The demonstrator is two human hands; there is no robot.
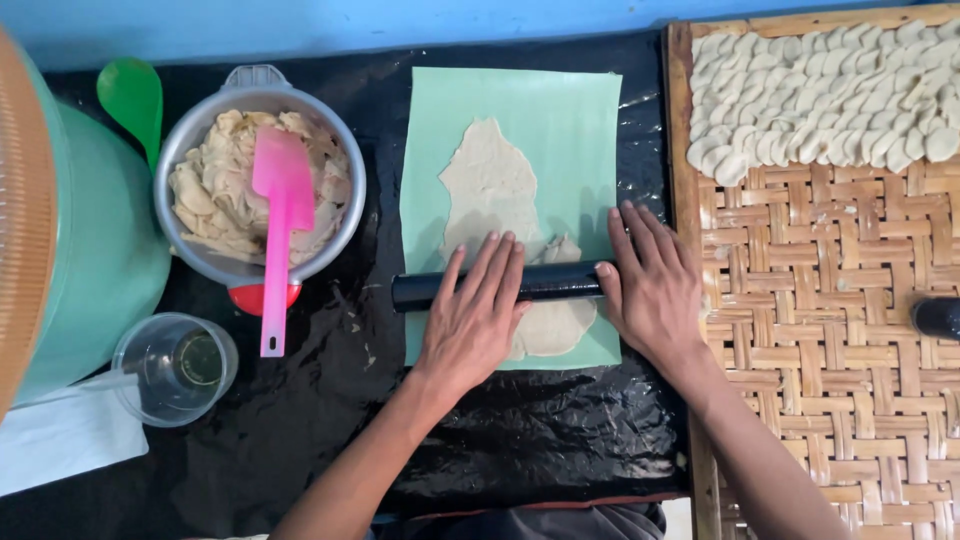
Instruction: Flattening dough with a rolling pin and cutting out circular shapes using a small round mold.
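Observation:
A thin sheet of pale dough (490, 185) lies on a light green mat (570, 130) in the middle of the black plastic-covered table. Across its near part rests a black rolling pin (555, 281). My left hand (475, 315) lies flat on the pin's middle with fingers spread. My right hand (655, 280) presses flat on the pin's right end, at the mat's edge. More flattened dough (555, 325) shows below the pin, partly hidden by my left hand.
A metal bowl (200, 130) of dough with a pink spatula (280, 220) sits at left. Nearby are a green spoon (130, 95), a clear cup (175, 368) and a green tub (95, 250). A woven tray (830, 330) at right holds several small dough rounds (820, 90).

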